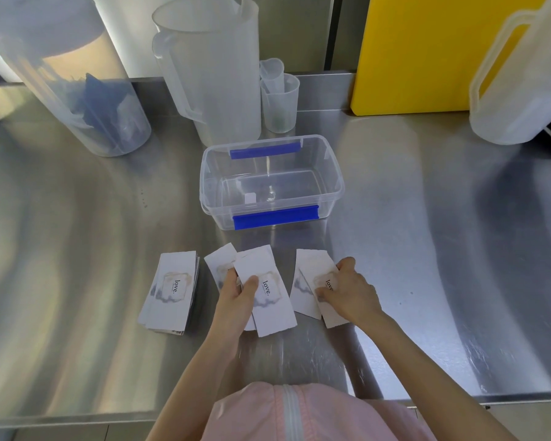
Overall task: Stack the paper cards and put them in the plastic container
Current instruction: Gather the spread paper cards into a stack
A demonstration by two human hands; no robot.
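White paper cards printed "love." lie on the steel counter in three groups. A neat pile of cards (pixel 171 292) rests at the left, untouched. My left hand (pixel 237 297) grips a few fanned cards (pixel 268 294) in the middle, thumb on the top one. My right hand (pixel 347 292) presses fingers on two overlapping cards (pixel 309 275) at the right, pinching the upper one. The clear plastic container (pixel 334 183) with blue clips stands open and empty just beyond the cards.
Behind the container stand a tall translucent jug (pixel 217 68), two small measuring cups (pixel 279 100), a large tub with blue items (pixel 86 106), a yellow board (pixel 427 52) and another white jug (pixel 519 84). Steel counter (pixel 77 218) stretches left and right.
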